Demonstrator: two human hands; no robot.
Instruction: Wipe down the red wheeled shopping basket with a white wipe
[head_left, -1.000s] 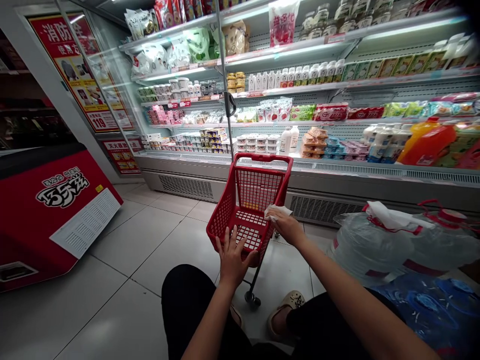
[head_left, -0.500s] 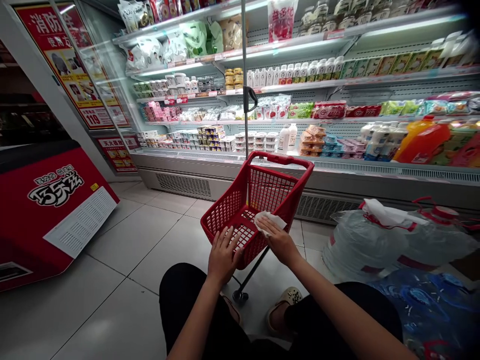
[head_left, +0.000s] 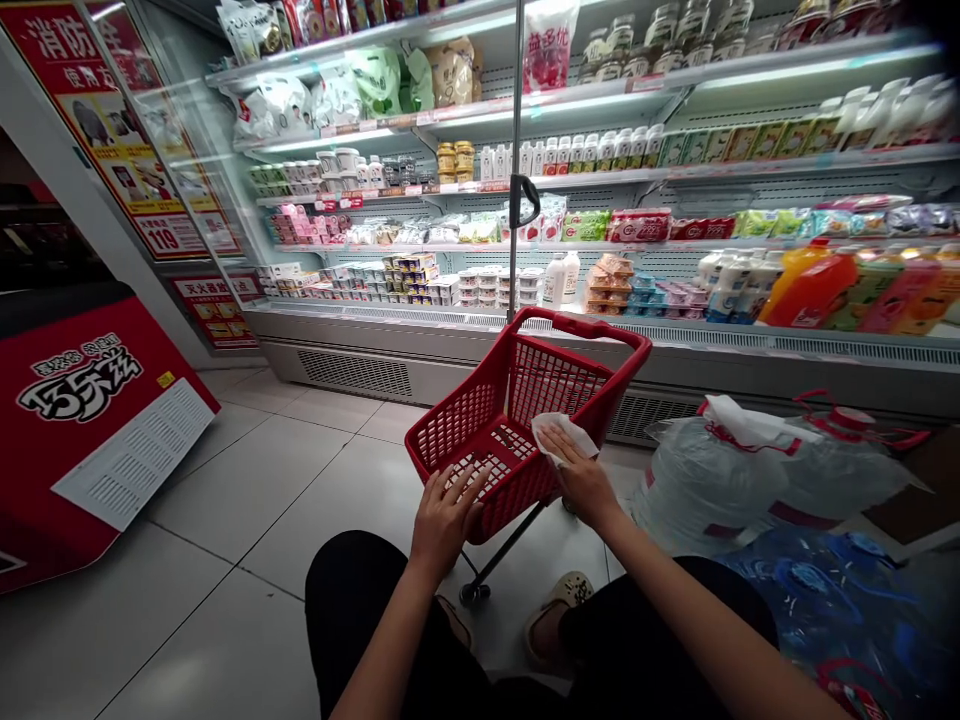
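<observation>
A small red shopping cart with perforated plastic basket walls stands right in front of my knees. At its near rim rests my left hand, its fingers stretched and spread over the edge into the basket. My right hand holds a white cloth under its fingers, against the top of the basket's right side. Part of that wall is hidden behind the cloth and my hand. The basket shows its slotted floor, and a red handle rises at the far end.
Behind the cart runs a lit refrigerated display stocked with dairy and drinks, with a black door handle. A red freezer stands left. Bagged water jugs and blue-tinted bottles sit on the right.
My right hand and the cloth have shifted slightly right and up along the basket's right side. The view has turned a little right. My left hand stays at the near rim.
</observation>
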